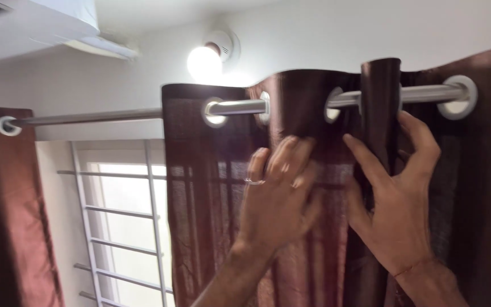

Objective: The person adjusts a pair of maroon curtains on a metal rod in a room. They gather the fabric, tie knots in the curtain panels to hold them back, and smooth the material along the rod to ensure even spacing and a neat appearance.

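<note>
Brown curtain (308, 113) is hanging by its eyelets on the rod (240, 106), just above my hands. My right hand (396, 199) is pinching one fold; my left hand (279, 199) is pressing flat, fingers spread, beside it. I think a hard pull could be tearing an eyelet. No containers are showing.

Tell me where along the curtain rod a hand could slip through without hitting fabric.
The bare stretch of rod between the left curtain panel and the brown curtain is free, with the window grille below it. From there rightward it is crowded: folds, eyelet rings, and the left hand and right hand on the fabric.
</note>
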